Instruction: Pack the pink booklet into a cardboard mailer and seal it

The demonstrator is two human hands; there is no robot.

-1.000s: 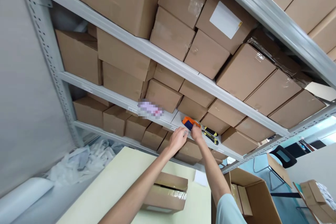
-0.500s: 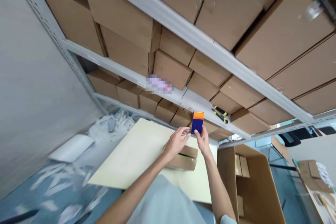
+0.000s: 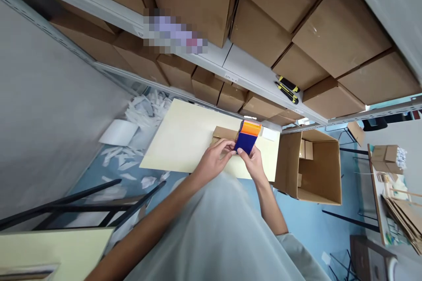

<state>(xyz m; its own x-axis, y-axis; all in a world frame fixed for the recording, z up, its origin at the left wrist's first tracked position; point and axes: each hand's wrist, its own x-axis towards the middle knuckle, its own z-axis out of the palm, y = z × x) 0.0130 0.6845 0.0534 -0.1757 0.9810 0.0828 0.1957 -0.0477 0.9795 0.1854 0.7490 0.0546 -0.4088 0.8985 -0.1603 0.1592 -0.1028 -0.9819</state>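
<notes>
The left hand and the right hand both grip a blue and orange plastic tape tool, fingers closed on its blue end. Just under the hands lies a small brown cardboard box on a pale yellow table. To the right stands a big open cardboard box. Farther off, two yellow and black knives lie on a grey metal shelf.

Pale table bearing a small carton, shelf with yellow-black knives
</notes>
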